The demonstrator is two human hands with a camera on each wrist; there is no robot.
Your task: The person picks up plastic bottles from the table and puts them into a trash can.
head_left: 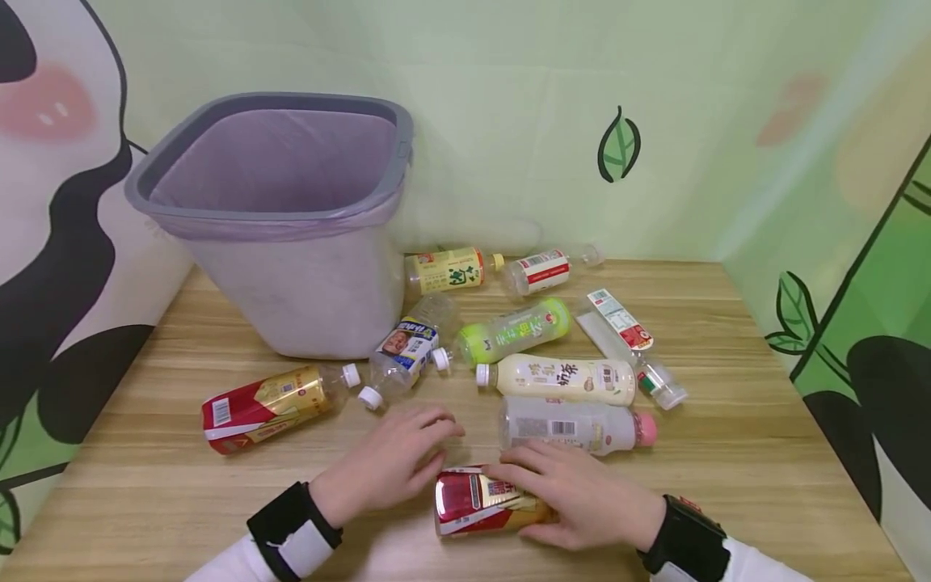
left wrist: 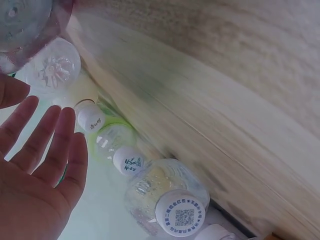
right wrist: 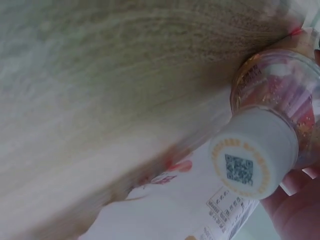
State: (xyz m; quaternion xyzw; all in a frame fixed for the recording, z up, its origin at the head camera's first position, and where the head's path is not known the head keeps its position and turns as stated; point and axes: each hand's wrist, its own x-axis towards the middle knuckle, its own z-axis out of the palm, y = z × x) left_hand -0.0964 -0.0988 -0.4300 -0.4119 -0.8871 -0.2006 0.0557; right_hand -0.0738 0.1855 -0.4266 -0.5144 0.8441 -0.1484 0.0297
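Observation:
My right hand (head_left: 575, 495) grips a plastic drink bottle (head_left: 469, 503) with a red and gold label, lying on its side near the front of the table. Fingers lie over its far side and the thumb along the near side, hiding its neck end in the head view. A white cap (right wrist: 255, 152) with a printed code shows in the right wrist view. Just left of this bottle is my left hand (head_left: 381, 461), its fingers (left wrist: 47, 135) loosely spread and holding nothing. A white-labelled bottle with a pink cap (head_left: 645, 429) lies just beyond the right hand.
A grey bin (head_left: 291, 275) with a purple liner stands at the back left. Another red and gold bottle (head_left: 272, 406) lies in front of it. Several more bottles, including a milk tea bottle (head_left: 567, 378) and a green-labelled bottle (head_left: 516, 331), lie across the wooden table (head_left: 749, 485).

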